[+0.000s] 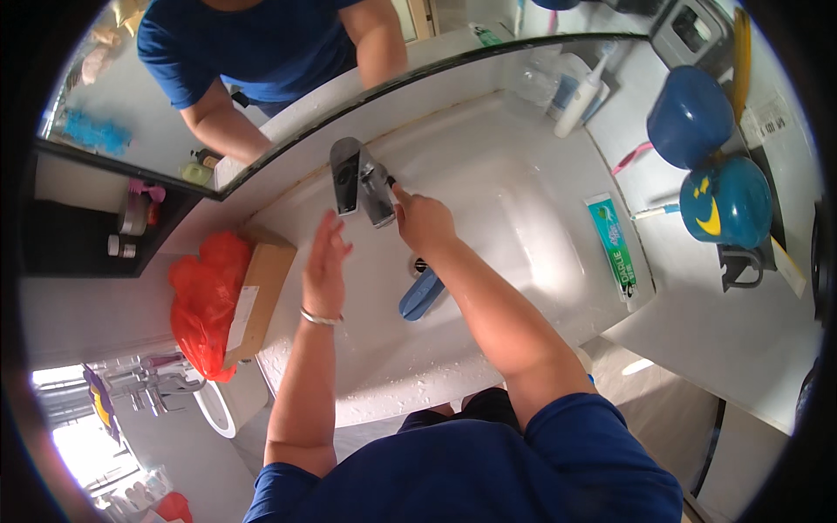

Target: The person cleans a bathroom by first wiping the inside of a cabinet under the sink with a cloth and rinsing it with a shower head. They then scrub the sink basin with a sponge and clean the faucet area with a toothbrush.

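Note:
A chrome faucet (375, 196) with a glossy dark part (346, 178) beside it stands at the back of the white washbasin (484, 189). My right hand (425, 222) is at the faucet's right side, fingers curled and index finger extended against a small black piece (390, 181); whether the hand grips this piece is unclear. My left hand (325, 261), a bracelet at its wrist, is raised just in front of the faucet, fingers apart and slightly blurred, holding nothing visible. A blue elongated object (422, 295) lies in the basin by the drain (420, 265), partly behind my right forearm.
A cardboard box (269, 281) with a red plastic bag (209, 294) stands left. On the right are a toothpaste tube (611, 245), an electric toothbrush (579, 104), a dark blue cup (690, 118) and a teal cup (726, 202). A mirror (444, 39) edges the back.

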`<state>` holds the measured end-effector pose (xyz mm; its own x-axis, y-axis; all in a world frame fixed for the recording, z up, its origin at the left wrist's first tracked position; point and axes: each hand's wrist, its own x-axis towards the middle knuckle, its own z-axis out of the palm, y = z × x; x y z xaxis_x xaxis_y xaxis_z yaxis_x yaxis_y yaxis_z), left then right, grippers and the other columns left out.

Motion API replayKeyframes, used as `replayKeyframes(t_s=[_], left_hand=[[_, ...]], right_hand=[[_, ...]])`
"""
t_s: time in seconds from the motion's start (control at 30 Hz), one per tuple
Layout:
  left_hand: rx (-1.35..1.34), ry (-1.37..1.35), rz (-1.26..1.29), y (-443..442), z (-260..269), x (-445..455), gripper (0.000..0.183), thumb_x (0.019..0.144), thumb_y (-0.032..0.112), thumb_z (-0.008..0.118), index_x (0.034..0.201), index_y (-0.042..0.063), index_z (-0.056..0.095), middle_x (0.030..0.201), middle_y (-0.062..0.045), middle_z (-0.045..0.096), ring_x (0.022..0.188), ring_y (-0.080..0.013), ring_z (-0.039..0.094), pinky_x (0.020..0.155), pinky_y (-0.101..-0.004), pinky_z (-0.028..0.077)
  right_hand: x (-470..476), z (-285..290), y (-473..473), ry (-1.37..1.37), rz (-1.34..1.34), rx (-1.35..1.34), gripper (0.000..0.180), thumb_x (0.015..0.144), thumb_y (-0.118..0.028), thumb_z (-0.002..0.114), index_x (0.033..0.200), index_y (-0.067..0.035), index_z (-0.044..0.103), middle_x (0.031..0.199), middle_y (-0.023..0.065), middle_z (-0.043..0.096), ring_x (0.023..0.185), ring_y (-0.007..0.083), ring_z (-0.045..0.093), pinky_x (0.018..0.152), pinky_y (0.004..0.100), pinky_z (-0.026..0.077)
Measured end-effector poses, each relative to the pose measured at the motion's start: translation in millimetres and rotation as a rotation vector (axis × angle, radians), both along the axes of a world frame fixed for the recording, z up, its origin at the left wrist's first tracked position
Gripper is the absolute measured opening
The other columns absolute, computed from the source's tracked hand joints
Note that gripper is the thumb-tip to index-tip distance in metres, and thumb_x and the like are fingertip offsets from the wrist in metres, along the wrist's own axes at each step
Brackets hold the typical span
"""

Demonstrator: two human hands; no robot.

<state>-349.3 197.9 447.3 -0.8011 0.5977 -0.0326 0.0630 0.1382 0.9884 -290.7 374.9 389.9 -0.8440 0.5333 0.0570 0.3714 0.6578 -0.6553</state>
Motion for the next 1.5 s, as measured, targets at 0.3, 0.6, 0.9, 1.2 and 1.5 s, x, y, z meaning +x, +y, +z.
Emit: replayKeyframes(t_s=[0.3,0.6,0.9,1.2,1.5], left_hand=[[-0.199,-0.030,-0.056,-102.8,-30.3,63.5,0.049,0.088,-0.004,0.056,0.135,0.003,0.044,0.133,-0.010,0.049,0.119,-0.0214,0.053,0.090,-0.0324,0.049],[-0.181,0.438,0.097,-178.4,-3.1,43.2,0.033,0.082,-0.002,0.060,0.115,0.000,0.057,0.121,-0.018,0.058,0.107,-0.0329,0.059,0.089,-0.0364,0.049],[-0.182,0.401,0.118,-245.7,-22.5,22.7,0.028,0.078,-0.005,0.059,0.106,-0.001,0.058,0.114,-0.018,0.059,0.103,-0.0353,0.059,0.087,-0.0370,0.049],[-0.123,0.437,0.096,-247.7,-30.2,14.5,0.029,0.075,-0.005,0.060,0.104,0.000,0.059,0.113,-0.017,0.059,0.100,-0.0352,0.059,0.085,-0.0380,0.049],[-0.112,0.406,0.065,-250.0,-28.0,11.5,0.027,0.075,-0.005,0.059,0.102,-0.001,0.058,0.114,-0.019,0.059,0.101,-0.0358,0.059,0.086,-0.0376,0.048]], right_hand=[[4.2,-18.7,-55.6,0.114,0.011,0.014,0.045,0.088,-0.015,0.057,0.133,-0.016,0.049,0.085,0.0149,0.065,0.072,0.0326,0.062,0.063,0.0393,0.050],[15.1,-28.1,-55.9,-0.006,0.040,0.157,0.056,0.089,-0.013,0.053,0.142,-0.019,0.036,0.085,0.0104,0.061,0.066,0.0295,0.062,0.062,0.0386,0.051],[-37.0,4.3,-49.1,-0.441,0.085,0.609,0.056,0.085,-0.012,0.052,0.139,-0.021,0.041,0.091,0.0136,0.061,0.075,0.0311,0.064,0.064,0.0421,0.052],[-85.0,28.8,-76.7,-0.261,-0.225,0.006,0.053,0.082,-0.008,0.050,0.135,-0.006,0.045,0.079,0.0194,0.064,0.059,0.0302,0.058,0.058,0.0390,0.048],[-133.9,16.7,-110.6,0.589,-0.899,-1.409,0.012,0.090,-0.009,0.046,0.083,0.000,0.051,0.073,0.0088,0.055,0.049,0.0144,0.045,0.039,0.0233,0.032]])
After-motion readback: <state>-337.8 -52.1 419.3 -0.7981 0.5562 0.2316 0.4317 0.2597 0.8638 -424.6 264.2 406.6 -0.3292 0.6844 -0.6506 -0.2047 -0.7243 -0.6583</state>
